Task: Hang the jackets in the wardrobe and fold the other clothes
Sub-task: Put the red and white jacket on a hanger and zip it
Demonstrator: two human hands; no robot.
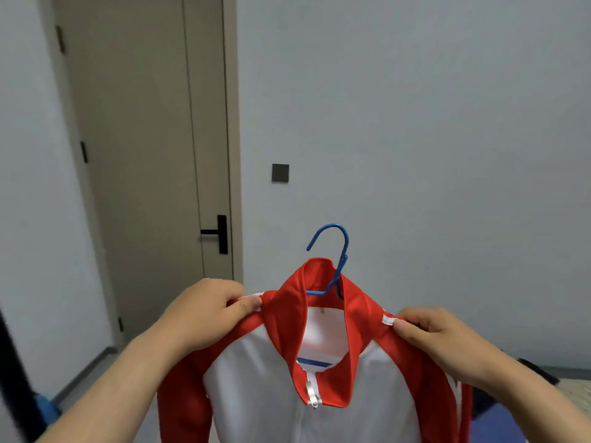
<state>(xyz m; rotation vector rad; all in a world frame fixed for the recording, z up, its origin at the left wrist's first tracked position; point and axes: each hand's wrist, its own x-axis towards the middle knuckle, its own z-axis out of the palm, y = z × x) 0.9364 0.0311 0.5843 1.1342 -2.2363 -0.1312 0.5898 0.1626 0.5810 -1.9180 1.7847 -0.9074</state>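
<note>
Red and white jacket held up in mid-air in front of the person, facing the camera, nothing underneath carrying it. It sits on a blue hanger; hook sticks up out of the red stand-up collar, opening to the left, and a bit of the hanger bar shows inside the neck. Zip is done up to just below the collar, silver zip pull dangling at the top of the white front panel. Left hand pinches the jacket's shoulder seam on the left side of the collar, thumb on top, fingers curled round the cloth. Right hand pinches the opposite shoulder the same way, thumb next to a small white tab on the red fabric. Red sleeves hang down on both sides below the forearms. Behind: closed beige door with black lever handle at left, grey wall with a dark square switch plate just above the hanger hook.
</note>
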